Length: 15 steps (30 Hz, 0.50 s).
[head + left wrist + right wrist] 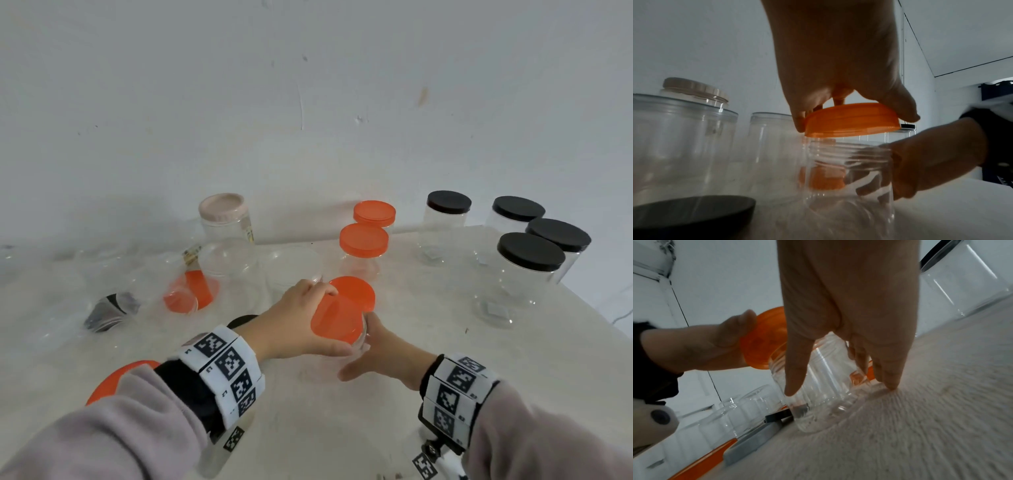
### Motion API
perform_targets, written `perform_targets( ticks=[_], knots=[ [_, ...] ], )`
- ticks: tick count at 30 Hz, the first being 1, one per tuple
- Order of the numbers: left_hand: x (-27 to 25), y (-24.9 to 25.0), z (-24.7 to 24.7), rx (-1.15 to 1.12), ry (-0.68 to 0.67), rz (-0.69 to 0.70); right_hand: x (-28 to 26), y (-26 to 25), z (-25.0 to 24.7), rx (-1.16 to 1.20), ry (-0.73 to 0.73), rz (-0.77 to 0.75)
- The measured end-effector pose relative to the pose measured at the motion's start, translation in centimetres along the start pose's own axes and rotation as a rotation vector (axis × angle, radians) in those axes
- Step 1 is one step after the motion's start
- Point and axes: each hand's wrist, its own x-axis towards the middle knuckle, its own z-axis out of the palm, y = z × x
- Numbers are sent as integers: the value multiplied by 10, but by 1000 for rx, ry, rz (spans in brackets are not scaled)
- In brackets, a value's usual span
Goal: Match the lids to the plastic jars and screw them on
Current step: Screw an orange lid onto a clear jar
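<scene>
Head view, item: orange lid [342, 310], pinched at its rim by left hand [294, 322], tilted just above open clear jar [849, 175] that right hand [383, 353] wraps on tabletop [445, 342]; step: seating, apparently not threaded; next: level, lower, twist.

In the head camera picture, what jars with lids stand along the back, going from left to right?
Pink-lidded jar → two orange-lidded jars → a single black-lidded jar → a cluster of three black-lidded jars.
</scene>
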Motion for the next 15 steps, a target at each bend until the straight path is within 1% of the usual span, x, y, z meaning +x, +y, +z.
perform_targets(
  ticks=[4, 7, 9, 12, 15],
  knots=[
    [-9, -5, 9, 46, 46, 8, 1, -8, 4, -43, -16, -66],
    [-11, -6, 15, 65, 101, 19, 3, -9, 4, -70, -6, -75],
    [-11, -5, 18, 56, 126, 14, 4, -6, 4, -77, -32, -83],
    [-10, -6, 20, 58, 116, -5, 5, -4, 7, -91, -81, -90],
    [-11, -8, 23, 73, 92, -24, 5, -2, 7, -92, -91, -74]
  ],
)
